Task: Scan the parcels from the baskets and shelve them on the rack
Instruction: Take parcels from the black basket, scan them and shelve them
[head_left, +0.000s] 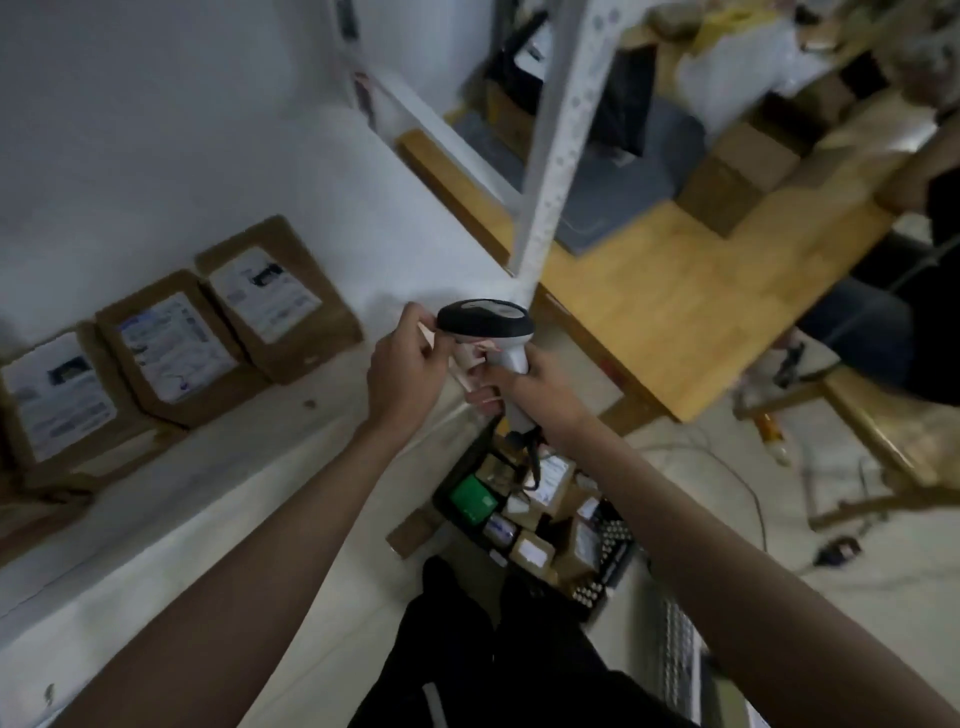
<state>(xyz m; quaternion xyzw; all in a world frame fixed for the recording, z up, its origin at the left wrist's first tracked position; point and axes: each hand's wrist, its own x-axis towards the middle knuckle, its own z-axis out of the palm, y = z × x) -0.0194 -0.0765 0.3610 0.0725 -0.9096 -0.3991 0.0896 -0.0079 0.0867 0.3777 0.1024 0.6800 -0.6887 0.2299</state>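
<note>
Three brown parcels (171, 348) lean in a row on the white rack shelf (291, 467), left of the fingers. The left hand (408, 369) pinches a small pale parcel (465, 364) under the scanner (485, 319). The right hand (535, 384) grips the scanner's handle. Below the fingers, a black basket (613, 566) on the floor holds more parcels.

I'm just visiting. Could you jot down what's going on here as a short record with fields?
Right hand: grips the handle of a barcode scanner
Left hand: pinches a small pale parcel under the scanner's head
Rack shelf: three brown parcels leaning in a row, labels facing out
Basket: dark, on the floor below the hands, holding many small parcels
Stage: scanning; this parcel is not yet shelved
</note>
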